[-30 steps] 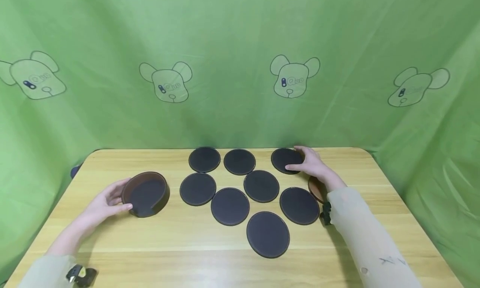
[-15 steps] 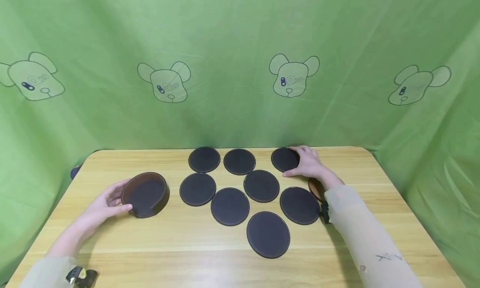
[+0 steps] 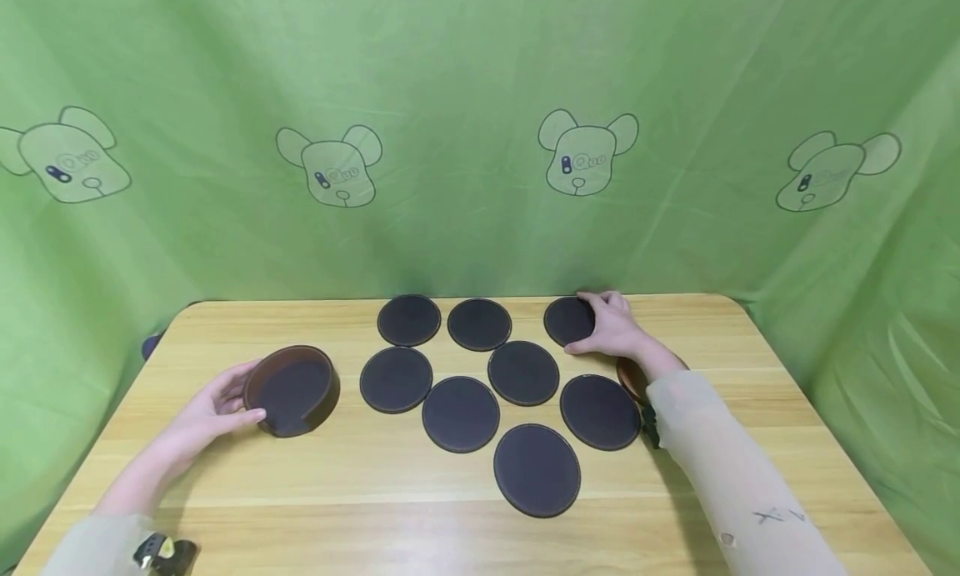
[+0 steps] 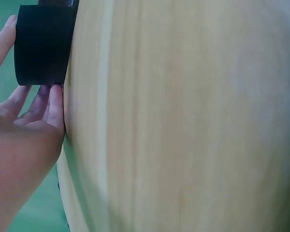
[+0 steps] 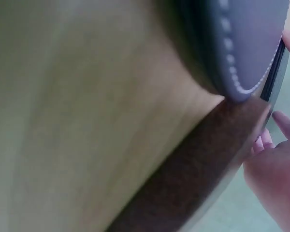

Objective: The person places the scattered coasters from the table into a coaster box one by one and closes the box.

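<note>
On the left in the head view, my left hand [image 3: 217, 405] grips the side of a round, low-walled brown coaster holder [image 3: 322, 405] with a notch in its front wall. Its outer wall looks black in the left wrist view, between thumb and fingers. At the back right, my right hand [image 3: 618, 330] spans a dark round coaster [image 3: 566, 320], thumb at the near edge and fingers at the far edge. The hand hides that coaster's right side. Under the right wrist lies a brown round piece [image 3: 632, 378], mostly hidden by the arm.
Several more dark stitched coasters lie flat across the wooden table [image 3: 337, 509], among them a near coaster [image 3: 537, 471] and a coaster by the right forearm [image 3: 600, 412]. A green curtain [image 3: 465, 242] hangs right behind the table's back edge.
My right hand has shifted slightly left, its thumb moving from on top of the back-right coaster to its near edge. The left hand and holder stay in place.
</note>
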Available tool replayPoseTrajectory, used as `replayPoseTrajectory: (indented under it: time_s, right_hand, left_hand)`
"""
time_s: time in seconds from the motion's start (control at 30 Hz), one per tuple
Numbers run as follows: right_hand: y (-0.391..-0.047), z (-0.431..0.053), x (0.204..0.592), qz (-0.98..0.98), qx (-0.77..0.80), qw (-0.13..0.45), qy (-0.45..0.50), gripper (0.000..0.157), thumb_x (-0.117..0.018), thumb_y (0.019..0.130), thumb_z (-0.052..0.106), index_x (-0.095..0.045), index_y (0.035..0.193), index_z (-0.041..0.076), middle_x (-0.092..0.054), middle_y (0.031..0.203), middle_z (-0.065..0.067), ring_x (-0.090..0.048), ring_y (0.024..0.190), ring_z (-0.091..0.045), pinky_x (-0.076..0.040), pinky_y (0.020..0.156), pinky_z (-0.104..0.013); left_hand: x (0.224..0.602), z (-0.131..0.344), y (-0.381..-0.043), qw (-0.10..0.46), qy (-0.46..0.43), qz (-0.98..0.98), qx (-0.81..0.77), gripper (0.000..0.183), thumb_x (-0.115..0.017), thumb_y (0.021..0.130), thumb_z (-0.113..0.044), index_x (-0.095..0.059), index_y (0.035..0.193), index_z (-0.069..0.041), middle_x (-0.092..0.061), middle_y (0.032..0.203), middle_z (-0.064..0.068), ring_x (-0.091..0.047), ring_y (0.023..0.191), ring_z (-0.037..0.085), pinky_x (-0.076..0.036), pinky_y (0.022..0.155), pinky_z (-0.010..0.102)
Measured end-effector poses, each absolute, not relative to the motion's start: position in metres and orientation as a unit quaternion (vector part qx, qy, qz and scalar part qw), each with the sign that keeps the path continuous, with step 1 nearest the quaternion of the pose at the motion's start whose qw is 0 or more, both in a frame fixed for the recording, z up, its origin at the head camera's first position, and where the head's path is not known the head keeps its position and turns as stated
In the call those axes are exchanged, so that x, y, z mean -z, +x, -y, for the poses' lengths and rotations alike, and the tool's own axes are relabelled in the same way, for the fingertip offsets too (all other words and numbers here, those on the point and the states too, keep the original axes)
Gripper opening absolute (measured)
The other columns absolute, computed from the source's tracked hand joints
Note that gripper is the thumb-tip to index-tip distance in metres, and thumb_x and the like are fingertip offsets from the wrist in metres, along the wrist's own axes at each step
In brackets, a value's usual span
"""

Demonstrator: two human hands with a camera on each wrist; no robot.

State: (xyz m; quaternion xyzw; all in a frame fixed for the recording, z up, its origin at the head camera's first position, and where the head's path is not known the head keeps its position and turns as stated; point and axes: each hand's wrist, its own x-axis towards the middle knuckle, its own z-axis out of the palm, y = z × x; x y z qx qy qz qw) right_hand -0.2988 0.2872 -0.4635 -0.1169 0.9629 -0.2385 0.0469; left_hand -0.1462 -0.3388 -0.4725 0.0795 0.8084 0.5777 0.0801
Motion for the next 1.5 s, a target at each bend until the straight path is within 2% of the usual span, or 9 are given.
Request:
replayPoseTrajectory:
  time_s: [0.27,0.37,0.47,0.6,0.77,0.87,0.97,1.3,1.5]
  right_hand:
    - [-0.296,-0.285,0.456,-0.971,0.196,0.049,-0.127,0.113,-0.091,0.073,0.036,-0.036,0.156,-0.015,-0.036,0.148,-0.043,-0.029,0.142,-0.058,-0.035,0.117,-0.071]
    - [-0.295,-0.283,0.453,-0.974,0.184,0.048,-0.126,0.113,-0.091,0.072,0.037,-0.036,0.155,-0.016,-0.038,0.147,-0.044,-0.032,0.14,-0.059,-0.037,0.117,-0.071]
    - [-0.295,-0.279,0.453,-0.975,0.177,0.046,-0.126,0.113,-0.089,0.071,0.038,-0.037,0.154,-0.017,-0.038,0.146,-0.046,-0.034,0.139,-0.059,-0.039,0.115,-0.07]
    - [-0.295,-0.277,0.454,-0.976,0.175,0.044,-0.119,0.113,-0.087,0.073,0.041,-0.036,0.154,-0.017,-0.039,0.145,-0.046,-0.036,0.137,-0.058,-0.041,0.114,-0.069]
    - [-0.295,-0.278,0.453,-0.974,0.198,0.041,-0.097,0.107,-0.082,0.078,0.041,-0.035,0.156,-0.017,-0.037,0.147,-0.045,-0.037,0.137,-0.058,-0.042,0.113,-0.07]
    - [-0.294,-0.278,0.451,-0.971,0.216,0.04,-0.094,0.104,-0.081,0.081,0.041,-0.035,0.156,-0.015,-0.038,0.149,-0.045,-0.037,0.138,-0.057,-0.041,0.113,-0.071]
    - [-0.292,-0.274,0.448,-0.966,0.236,0.047,-0.096,0.103,-0.079,0.083,0.041,-0.035,0.158,-0.013,-0.039,0.152,-0.042,-0.036,0.141,-0.055,-0.039,0.116,-0.07]
    - [-0.285,-0.251,0.429,-0.957,0.262,0.052,-0.111,0.1,-0.079,0.085,0.038,-0.034,0.161,-0.008,-0.037,0.155,-0.038,-0.039,0.143,-0.048,-0.04,0.12,-0.066]
    - [-0.276,-0.23,0.421,-0.953,0.273,0.053,-0.124,0.099,-0.079,0.084,0.038,-0.035,0.162,-0.004,-0.037,0.156,-0.035,-0.04,0.143,-0.048,-0.041,0.119,-0.066]
  left_hand:
    - [0.471,0.334,-0.147,0.082,0.074,-0.816,-0.567,0.083,-0.074,0.096,-0.003,-0.025,0.162,0.01,-0.05,0.137,-0.026,-0.055,0.116,-0.017,-0.046,0.097,0.003]
    - [0.472,0.334,-0.146,0.083,0.078,-0.824,-0.555,0.086,-0.075,0.095,-0.003,-0.024,0.162,0.009,-0.053,0.15,0.0,-0.052,0.116,-0.019,-0.045,0.097,0.003]
    - [0.471,0.335,-0.144,0.086,0.079,-0.833,-0.541,0.09,-0.077,0.092,-0.002,-0.023,0.163,0.009,-0.039,0.16,0.029,-0.049,0.115,-0.022,-0.044,0.096,0.002]
    - [0.471,0.335,-0.144,0.092,0.078,-0.838,-0.533,0.093,-0.078,0.092,-0.003,-0.021,0.163,0.008,-0.027,0.162,0.04,-0.045,0.116,-0.025,-0.043,0.096,0.002]
    - [0.472,0.334,-0.145,0.09,0.085,-0.83,-0.544,0.092,-0.078,0.092,-0.002,-0.021,0.164,0.007,-0.036,0.164,0.029,-0.047,0.117,-0.024,-0.043,0.097,0.001]
    - [0.473,0.335,-0.146,0.084,0.091,-0.822,-0.556,0.09,-0.077,0.092,-0.001,-0.022,0.164,0.008,-0.05,0.155,0.0,-0.05,0.118,-0.022,-0.043,0.098,0.002]
    - [0.474,0.338,-0.146,0.085,0.092,-0.816,-0.564,0.09,-0.076,0.092,0.0,-0.022,0.164,0.007,-0.045,0.143,-0.025,-0.051,0.118,-0.02,-0.042,0.098,0.002]
    - [0.473,0.342,-0.146,0.111,0.079,-0.801,-0.582,0.086,-0.072,0.096,-0.001,-0.025,0.167,-0.006,-0.046,0.137,-0.032,-0.049,0.12,-0.018,-0.042,0.096,0.004]
    - [0.474,0.34,-0.146,0.112,0.072,-0.798,-0.588,0.085,-0.073,0.095,0.0,-0.026,0.167,-0.005,-0.048,0.134,-0.034,-0.051,0.119,-0.017,-0.042,0.096,0.004]
